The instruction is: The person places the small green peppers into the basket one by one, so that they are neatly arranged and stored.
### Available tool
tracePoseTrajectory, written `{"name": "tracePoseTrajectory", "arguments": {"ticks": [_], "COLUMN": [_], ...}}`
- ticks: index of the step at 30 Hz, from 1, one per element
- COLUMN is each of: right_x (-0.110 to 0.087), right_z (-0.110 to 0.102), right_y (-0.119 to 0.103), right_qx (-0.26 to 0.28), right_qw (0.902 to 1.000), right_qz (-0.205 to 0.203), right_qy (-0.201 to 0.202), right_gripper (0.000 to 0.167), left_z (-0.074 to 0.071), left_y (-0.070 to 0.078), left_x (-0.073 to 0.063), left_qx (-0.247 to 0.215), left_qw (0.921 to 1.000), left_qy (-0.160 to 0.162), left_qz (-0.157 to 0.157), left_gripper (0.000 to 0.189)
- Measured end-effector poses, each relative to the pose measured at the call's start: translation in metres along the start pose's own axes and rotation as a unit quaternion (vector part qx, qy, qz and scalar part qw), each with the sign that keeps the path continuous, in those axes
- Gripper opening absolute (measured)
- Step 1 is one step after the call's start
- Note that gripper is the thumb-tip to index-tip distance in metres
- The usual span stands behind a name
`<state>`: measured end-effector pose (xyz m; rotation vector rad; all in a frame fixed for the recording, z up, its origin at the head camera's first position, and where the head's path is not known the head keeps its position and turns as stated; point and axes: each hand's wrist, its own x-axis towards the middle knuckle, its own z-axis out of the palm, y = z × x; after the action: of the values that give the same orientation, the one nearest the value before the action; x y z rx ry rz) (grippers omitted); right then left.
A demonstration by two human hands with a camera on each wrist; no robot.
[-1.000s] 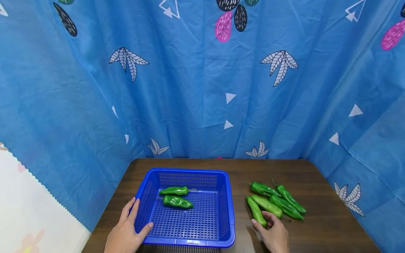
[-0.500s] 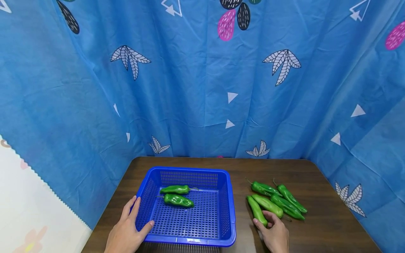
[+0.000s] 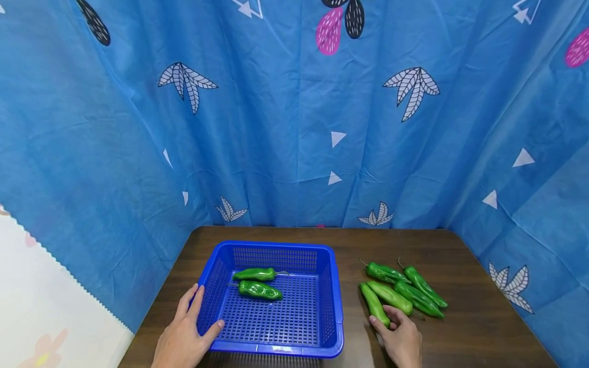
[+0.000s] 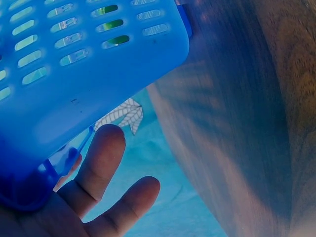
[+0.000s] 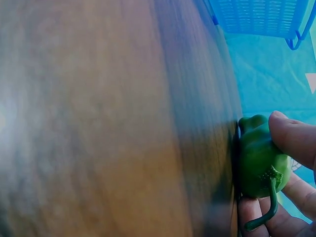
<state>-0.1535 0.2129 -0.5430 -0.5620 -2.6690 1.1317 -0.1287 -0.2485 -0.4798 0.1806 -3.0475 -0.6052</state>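
Note:
A blue plastic basket (image 3: 329, 306) with slotted sides stands on the table. Inside it lie two dark green peppers, one pepper (image 3: 254, 274) behind the other pepper (image 3: 259, 290). My left hand (image 3: 181, 332) rests over the basket's near left corner, fingers spread at the rim and thumb across it; the left wrist view shows fingers (image 4: 106, 153) extended outside the wall. At the right, my right hand (image 3: 401, 335) pinches a light green pepper (image 3: 371, 302) near its stem end between thumb and fingers. The right wrist view shows this pepper (image 5: 259, 158) low against the tabletop, its curved stem visible.
Several other green peppers lie beside the right hand: a light green pepper (image 3: 391, 296), a darker pepper (image 3: 420, 299), and more behind them. The dark wooden table (image 3: 478, 317) carries everything. A blue patterned curtain (image 3: 294, 153) encloses the back and sides.
The scene has shifted slightly upward in the head view with small camera motion. Both hands keep their places, at the basket corner and on the light green pepper.

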Motion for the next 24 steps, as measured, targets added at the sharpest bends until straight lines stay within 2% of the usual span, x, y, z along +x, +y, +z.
{"name": "tracePoseTrajectory", "arguments": {"ticks": [9, 19, 24], "right_x": [-0.0006, -0.0024, -0.0036], "right_z": [-0.0007, -0.0028, -0.0057], "right_y": [-0.0013, -0.0031, -0.0019], "right_qx": [0.003, 0.01, 0.026], "right_qw": [1.0, 0.9998, 0.999], "right_qz": [0.007, 0.015, 0.028], "right_qy": [0.003, -0.012, -0.023], "right_gripper": [0.047, 0.045, 0.048], "left_z": [-0.0007, -0.0006, -0.0007], "left_y": [0.0006, 0.0013, 0.0012], "left_x": [-0.0003, -0.0007, -0.0011], "left_qx": [0.005, 0.005, 0.008], "left_qw": [0.9999, 1.0, 0.9999], "left_qy": [-0.007, 0.003, -0.006], "left_qz": [-0.006, 0.0, -0.005], "left_gripper": [0.105, 0.104, 0.106]}}
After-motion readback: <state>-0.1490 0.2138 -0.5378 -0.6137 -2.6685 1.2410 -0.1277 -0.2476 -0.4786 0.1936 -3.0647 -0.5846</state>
